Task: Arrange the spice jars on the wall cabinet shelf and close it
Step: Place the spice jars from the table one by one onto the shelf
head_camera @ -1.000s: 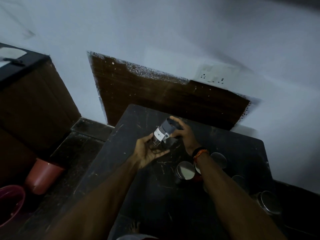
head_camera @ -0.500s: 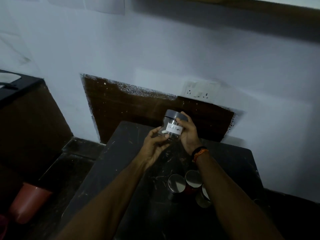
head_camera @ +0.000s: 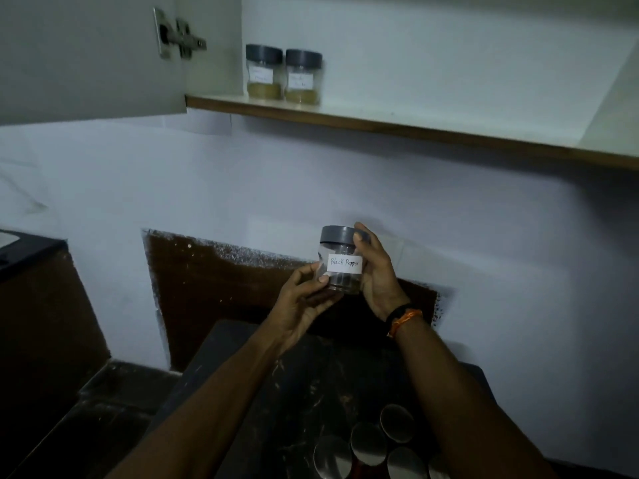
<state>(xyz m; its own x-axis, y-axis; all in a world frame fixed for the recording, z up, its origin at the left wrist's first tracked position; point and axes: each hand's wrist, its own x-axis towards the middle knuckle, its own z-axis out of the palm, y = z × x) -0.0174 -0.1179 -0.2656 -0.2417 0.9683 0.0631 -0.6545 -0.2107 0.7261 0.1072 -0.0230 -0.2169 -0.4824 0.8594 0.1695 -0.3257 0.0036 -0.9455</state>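
A clear spice jar with a grey lid and a white label reading "Black Pepper" is held upright in the air, well below the shelf. My left hand grips its lower left side and base. My right hand curls round its right side, thumb on the lid. Two grey-lidded jars, the left one and the right one, stand side by side at the left end of the wall cabinet shelf. The open cabinet door hangs at upper left.
Several more jars with shiny lids stand on the dark table below my arms. The shelf has bare room to the right of the two jars. A dark counter sits at left.
Both hands have lifted the pepper jar off the table and turned it upright. My view has tilted up, bringing the cabinet shelf and its two jars into sight.
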